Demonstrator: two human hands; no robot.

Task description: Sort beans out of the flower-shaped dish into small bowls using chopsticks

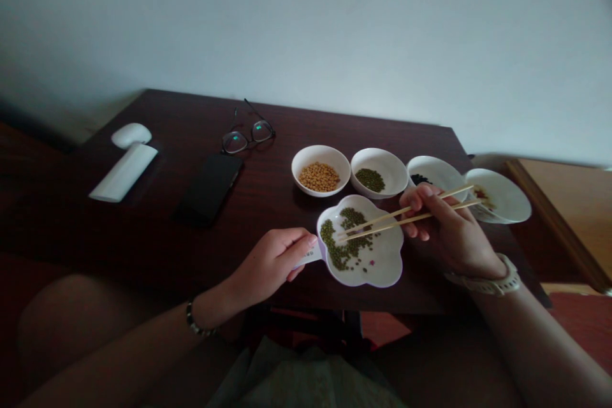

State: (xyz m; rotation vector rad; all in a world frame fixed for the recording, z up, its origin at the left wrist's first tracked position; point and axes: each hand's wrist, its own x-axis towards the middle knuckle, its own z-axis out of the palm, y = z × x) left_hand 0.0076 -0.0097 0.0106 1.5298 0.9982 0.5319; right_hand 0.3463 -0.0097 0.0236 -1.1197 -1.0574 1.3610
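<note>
White flower-shaped dish (389, 258) taken as landmark; it lies near the front of the dark wooden table (268, 188), with green mung beans (335, 255) clustered in its left half and a purplish speck (371, 262) lower down; left hand (275, 261), at the dish's left, pinches the short handle (310, 256) between thumb and curled fingers, presumably to steady the dish (whether it bears any weight, I cannot tell); right hand (449, 223), at the dish's right, has its fingers bent around a pair of wooden chopsticks (377, 230), gripped near the rear ends, which likely gives the tips reach into the dish without the hand covering the beans; tips slightly apart over the beans, contact unclear. Behind the dish, the soybean bowl (302, 162) and the mung bean bowl (392, 169); behind-right of it, the black bean bowl (440, 172), partly hidden by the right hand, then a bowl with reddish bits (511, 204); this close row probably puts every bowl within easy reach of the dish.
</note>
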